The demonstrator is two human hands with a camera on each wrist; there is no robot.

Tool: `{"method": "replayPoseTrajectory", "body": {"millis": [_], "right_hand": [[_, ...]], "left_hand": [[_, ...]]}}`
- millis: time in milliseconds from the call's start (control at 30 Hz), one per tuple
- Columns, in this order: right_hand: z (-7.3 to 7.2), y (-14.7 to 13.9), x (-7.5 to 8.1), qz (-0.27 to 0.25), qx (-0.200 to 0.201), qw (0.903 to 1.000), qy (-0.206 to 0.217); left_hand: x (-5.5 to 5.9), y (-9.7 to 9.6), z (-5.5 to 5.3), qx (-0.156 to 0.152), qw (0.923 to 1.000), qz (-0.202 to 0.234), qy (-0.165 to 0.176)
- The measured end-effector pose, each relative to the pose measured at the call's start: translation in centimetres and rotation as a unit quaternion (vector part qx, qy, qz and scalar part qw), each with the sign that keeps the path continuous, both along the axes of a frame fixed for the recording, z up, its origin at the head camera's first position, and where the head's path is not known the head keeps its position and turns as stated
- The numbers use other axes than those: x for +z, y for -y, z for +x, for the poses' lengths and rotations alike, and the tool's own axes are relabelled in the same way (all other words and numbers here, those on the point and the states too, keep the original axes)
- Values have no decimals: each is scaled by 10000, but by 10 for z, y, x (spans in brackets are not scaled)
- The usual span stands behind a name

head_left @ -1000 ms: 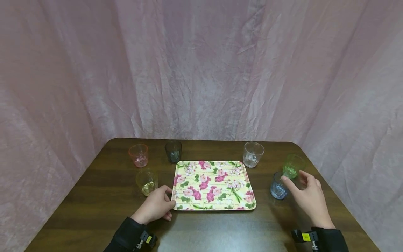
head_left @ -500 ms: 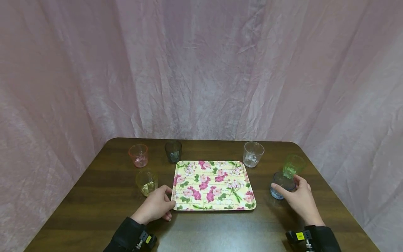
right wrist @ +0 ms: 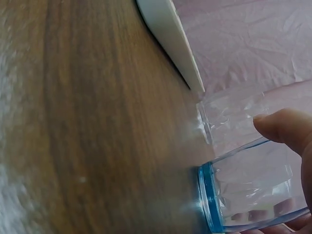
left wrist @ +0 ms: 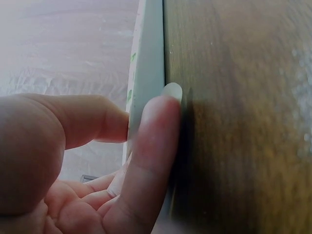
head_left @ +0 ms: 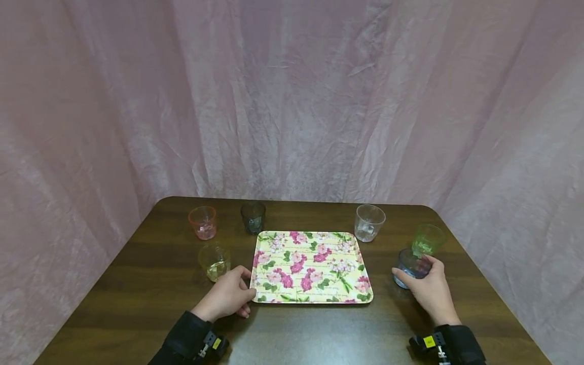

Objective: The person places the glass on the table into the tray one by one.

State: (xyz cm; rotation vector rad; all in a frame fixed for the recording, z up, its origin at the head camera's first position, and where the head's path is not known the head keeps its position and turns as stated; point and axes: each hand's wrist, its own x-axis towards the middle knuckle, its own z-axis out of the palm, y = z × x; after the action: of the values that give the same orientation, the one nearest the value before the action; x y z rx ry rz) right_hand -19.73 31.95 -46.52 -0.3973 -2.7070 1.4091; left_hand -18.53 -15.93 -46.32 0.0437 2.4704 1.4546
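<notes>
A rectangular flowered tray (head_left: 312, 268) lies at the middle of the table. My left hand (head_left: 226, 294) pinches its near left corner; the left wrist view has the thumb against the tray's edge (left wrist: 147, 63) and a finger on the opposite side. On the right, my right hand (head_left: 431, 291) holds a blue-tinted glass (head_left: 405, 263) standing upright. In the right wrist view the thumb is at the near side of the blue glass (right wrist: 253, 187), and fingertips show through its wall. A green glass (head_left: 428, 238) stands just behind it.
A clear glass (head_left: 368, 223) stands by the tray's far right corner, a dark grey glass (head_left: 253, 218) by its far left. Farther left are a pink glass (head_left: 203, 223) and a yellow glass (head_left: 214, 263), the latter close to my left hand. A pink curtain (head_left: 292, 101) hangs behind the table.
My right hand has come left and down onto the blue glass, its fingers closing around it. The left hand stays at the tray corner. The head view has shifted slightly.
</notes>
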Motion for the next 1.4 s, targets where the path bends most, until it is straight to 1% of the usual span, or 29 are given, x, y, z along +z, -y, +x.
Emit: {"method": "replayPoseTrajectory", "body": {"millis": [133, 333, 767, 1200, 1400], "right_hand": [[1, 0, -2, -94, -60, 9999, 71], [2, -2, -3, -61, -34, 9996, 264], [3, -2, -4, -137, 71, 9996, 231], [2, -1, -3, -4, 79, 9998, 183], [2, 1, -2, 79, 70, 9998, 167]], "left_hand": [[1, 0, 0, 0, 10000, -74, 22], [2, -1, 0, 31, 9999, -126, 75], [2, -1, 2, 44, 9999, -108, 99], [3, -2, 1, 61, 9999, -135, 37], [3, -2, 1, 73, 9998, -190, 70]]}}
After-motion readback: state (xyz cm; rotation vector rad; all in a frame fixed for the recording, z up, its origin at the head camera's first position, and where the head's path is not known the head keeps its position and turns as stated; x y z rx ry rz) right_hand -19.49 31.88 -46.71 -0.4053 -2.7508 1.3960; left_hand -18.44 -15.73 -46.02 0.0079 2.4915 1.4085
